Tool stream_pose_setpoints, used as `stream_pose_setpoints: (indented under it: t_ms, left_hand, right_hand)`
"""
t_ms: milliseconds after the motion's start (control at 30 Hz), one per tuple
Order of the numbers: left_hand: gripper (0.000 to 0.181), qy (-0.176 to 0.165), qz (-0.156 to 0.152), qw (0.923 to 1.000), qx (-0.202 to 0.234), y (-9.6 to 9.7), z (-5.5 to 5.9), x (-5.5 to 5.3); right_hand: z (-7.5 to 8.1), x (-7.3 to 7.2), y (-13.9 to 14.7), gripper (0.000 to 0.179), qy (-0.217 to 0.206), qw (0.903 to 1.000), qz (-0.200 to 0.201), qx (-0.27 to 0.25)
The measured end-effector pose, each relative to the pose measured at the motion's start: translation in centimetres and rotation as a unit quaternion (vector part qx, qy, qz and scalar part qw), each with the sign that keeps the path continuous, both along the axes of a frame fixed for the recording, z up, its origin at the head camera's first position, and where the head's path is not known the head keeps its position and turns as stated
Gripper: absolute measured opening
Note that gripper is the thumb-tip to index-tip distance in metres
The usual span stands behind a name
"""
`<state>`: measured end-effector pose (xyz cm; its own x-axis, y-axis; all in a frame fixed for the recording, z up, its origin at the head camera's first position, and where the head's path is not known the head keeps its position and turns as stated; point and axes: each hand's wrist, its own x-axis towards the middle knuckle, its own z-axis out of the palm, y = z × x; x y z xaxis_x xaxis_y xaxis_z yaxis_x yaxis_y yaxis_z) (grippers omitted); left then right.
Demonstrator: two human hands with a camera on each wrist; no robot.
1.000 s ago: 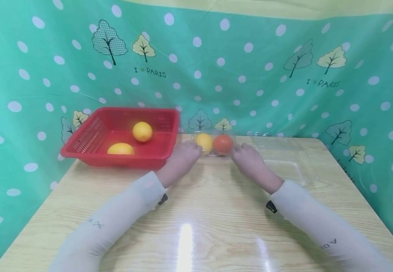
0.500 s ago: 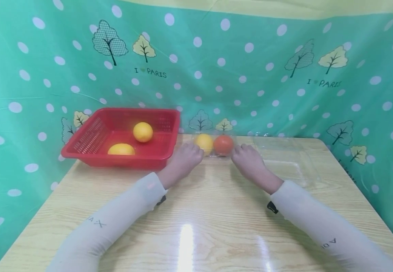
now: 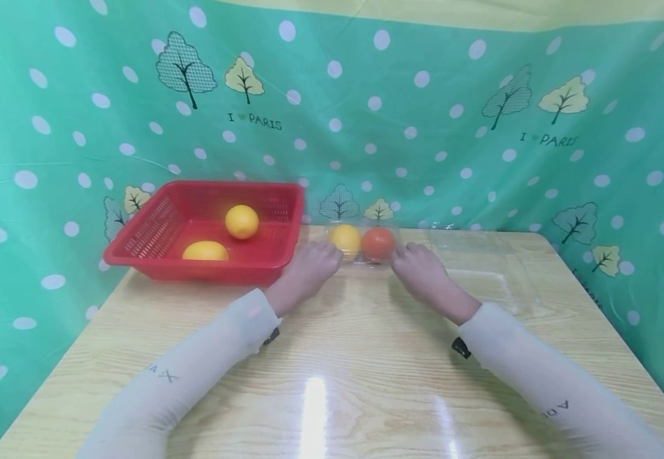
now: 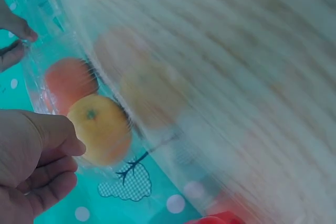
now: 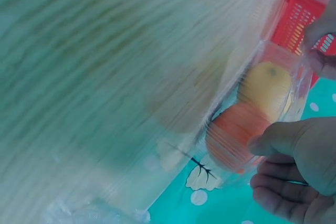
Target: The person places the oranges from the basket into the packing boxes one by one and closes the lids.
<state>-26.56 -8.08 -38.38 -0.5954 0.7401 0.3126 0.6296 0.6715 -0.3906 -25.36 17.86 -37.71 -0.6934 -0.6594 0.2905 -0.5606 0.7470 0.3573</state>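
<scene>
While the left hand (image 3: 313,266) pinches one end of a clear plastic box (image 3: 361,264), the right hand (image 3: 422,273) has the other end between thumb and fingers. The box is on the table (image 3: 366,344), just right of mid-frame, with a yellow fruit (image 3: 346,240) and a red fruit (image 3: 378,243) side by side inside. Red basket (image 3: 211,273) over in the left part's got two more yellow fruits (image 3: 242,221), plus there's some see-through plastic (image 3: 483,274) lying right of centre.
</scene>
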Motion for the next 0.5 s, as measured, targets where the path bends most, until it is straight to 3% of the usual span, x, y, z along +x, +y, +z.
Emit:
stream_pose_setpoints:
  t_ms: [233, 500]
  left_hand:
    - [0.021, -0.003, -0.002, 0.9999, 0.013, 0.03, 0.12, 0.13]
    - [0.022, -0.036, 0.006, 0.9991, 0.020, 0.15, 0.29, -0.01]
  right_hand:
    - [0.12, -0.47, 0.44, 0.013, 0.005, 0.9995, 0.028, 0.016]
    - [0.43, -0.38, 0.25, 0.007, 0.000, 0.9992, 0.034, 0.020]
